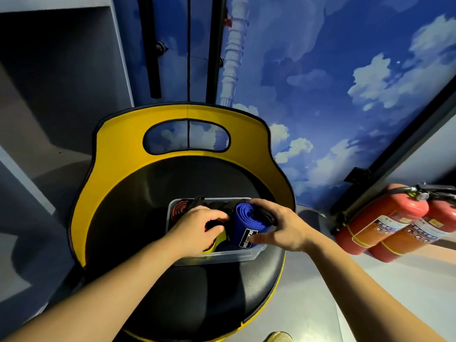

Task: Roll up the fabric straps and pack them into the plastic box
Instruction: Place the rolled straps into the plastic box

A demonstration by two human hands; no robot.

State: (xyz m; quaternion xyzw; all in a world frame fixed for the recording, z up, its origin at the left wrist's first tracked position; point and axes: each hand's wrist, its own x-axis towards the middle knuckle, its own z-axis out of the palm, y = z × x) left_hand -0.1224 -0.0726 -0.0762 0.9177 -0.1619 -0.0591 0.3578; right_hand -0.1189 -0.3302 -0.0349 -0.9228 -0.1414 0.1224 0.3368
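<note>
We grip the rolled blue strap (246, 222) with our right hand (283, 223) in the plastic box (222, 256), our left hand (197, 225) curled on another roll (214, 240).

Rolled blue strap (247, 221) in clear box (222, 255)

Both forearms bare, reaching fwd from the bottom corners and converging at centre. Left hand (197, 224): palm down, back of hand up, fingers curled down & in, thumb tucked underneath, wrist roughly straight. Right hand (281, 223): comes in from the right, wrist bent inward, fingers arched over the top, thumb stretched low toward the left, gripping. The hands sit close, side by side, fingertips nearly meeting. Left-hand fingertips partly hidden, so its exact hold can't be made out.
</note>
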